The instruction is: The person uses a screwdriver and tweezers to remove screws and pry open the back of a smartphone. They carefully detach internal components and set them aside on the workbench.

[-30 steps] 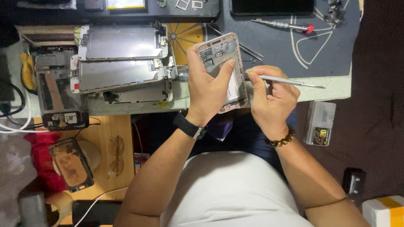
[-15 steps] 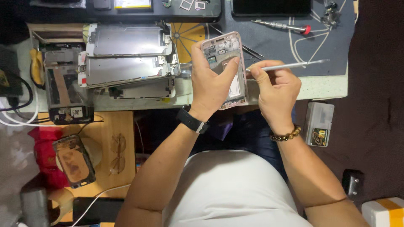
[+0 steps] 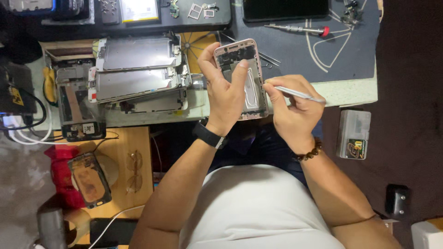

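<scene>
Lowered since a moment ago, the slim silver metal tool sits pinched in the right hand beside the pink-framed opened phone housing grasped by the left hand.

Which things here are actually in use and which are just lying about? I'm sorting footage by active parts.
In use:
- opened phone frame, held in the left hand
- thin metal tool, held in the right hand, tip at the frame's edge

Lying about:
- stacked phone screens
- red-capped screwdriver
- eyeglasses
- small clear box
</scene>
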